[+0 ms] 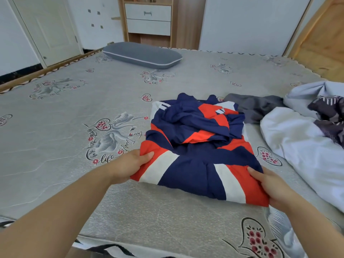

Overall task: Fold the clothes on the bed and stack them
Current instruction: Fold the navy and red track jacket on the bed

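Note:
A navy, red and white garment (pixel 197 155) lies partly folded on the grey patterned mattress (pixel 65 127), its upper part bunched in loose folds. My left hand (pixel 130 164) grips the garment's near left edge, thumb on top of the red cloth. My right hand (pixel 273 185) grips the near right corner, thumb laid over the red and navy fabric. A crumpled grey garment (pixel 255 107) lies just behind it on the right.
A white quilt (pixel 301 138) with a dark patterned cloth (pixel 329 116) on it is heaped at the right edge. A grey pillow (pixel 141 54) lies at the far side. A wooden cabinet (pixel 149 19) and a door (pixel 50 28) stand beyond the bed.

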